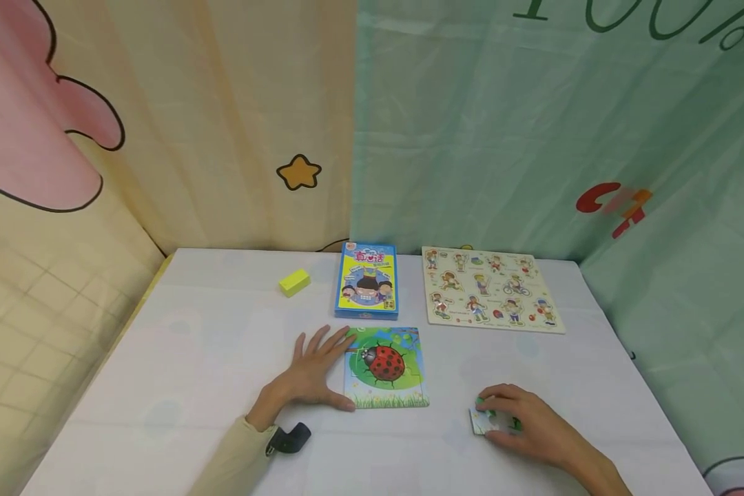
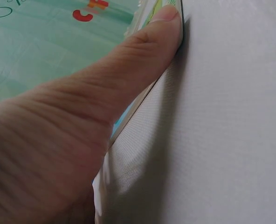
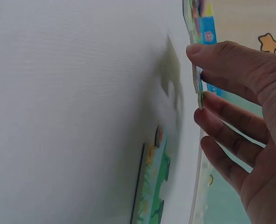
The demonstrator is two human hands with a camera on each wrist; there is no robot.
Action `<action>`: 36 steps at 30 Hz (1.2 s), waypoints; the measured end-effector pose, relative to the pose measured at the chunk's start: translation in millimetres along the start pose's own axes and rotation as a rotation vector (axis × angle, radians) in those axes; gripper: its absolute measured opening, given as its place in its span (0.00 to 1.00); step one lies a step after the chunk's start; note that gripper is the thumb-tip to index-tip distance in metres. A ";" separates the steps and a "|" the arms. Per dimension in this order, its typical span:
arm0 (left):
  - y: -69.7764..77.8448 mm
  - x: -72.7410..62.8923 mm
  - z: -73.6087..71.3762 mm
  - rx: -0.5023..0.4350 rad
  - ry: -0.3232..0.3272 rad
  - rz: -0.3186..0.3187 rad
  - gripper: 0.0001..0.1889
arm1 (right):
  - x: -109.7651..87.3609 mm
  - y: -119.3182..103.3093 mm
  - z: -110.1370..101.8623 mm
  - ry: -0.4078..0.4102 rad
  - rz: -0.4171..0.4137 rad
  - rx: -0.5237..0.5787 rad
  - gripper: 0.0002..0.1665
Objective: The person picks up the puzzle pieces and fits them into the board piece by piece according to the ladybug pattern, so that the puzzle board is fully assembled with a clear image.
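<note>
A square ladybug jigsaw puzzle lies flat at the middle of the table. My left hand is spread along its left side, with the thumb at the lower left corner and fingertips at the upper left. In the left wrist view the thumb lies against the puzzle's edge. Off to the right, my right hand pinches a small jigsaw piece between thumb and fingers. The right wrist view shows this piece on edge, raised over the cloth. Another jigsaw piece rests on the table under that hand.
Behind the puzzle stands a blue and yellow card box. A yellow block lies to its left, and a wooden board with picture figures to its right. Curtains close off the table's back and sides.
</note>
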State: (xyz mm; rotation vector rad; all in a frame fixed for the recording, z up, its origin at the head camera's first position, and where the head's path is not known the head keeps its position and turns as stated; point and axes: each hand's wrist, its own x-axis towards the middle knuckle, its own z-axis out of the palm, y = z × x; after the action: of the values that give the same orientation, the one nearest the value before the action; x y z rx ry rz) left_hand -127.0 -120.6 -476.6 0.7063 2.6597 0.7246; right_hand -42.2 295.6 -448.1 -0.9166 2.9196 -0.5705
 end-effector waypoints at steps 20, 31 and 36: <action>1.5 2.6 1.3 0.021 0.006 -0.002 0.64 | 100.1 -58.4 20.6 -0.058 -0.126 0.051 0.16; 1.5 0.8 1.0 0.038 -0.002 -0.008 0.63 | 140.7 -94.1 45.7 -0.117 -0.102 0.006 0.19; 1.7 0.3 0.2 0.048 -0.001 -0.016 0.63 | 149.2 -104.5 55.3 -0.122 -0.120 -0.029 0.20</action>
State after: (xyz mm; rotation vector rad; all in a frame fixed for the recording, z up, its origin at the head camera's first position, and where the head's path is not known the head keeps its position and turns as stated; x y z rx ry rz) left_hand -126.5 -119.1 -475.9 0.6969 2.6865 0.6584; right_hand -100.8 114.5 -450.9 -1.0951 2.7868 -0.4610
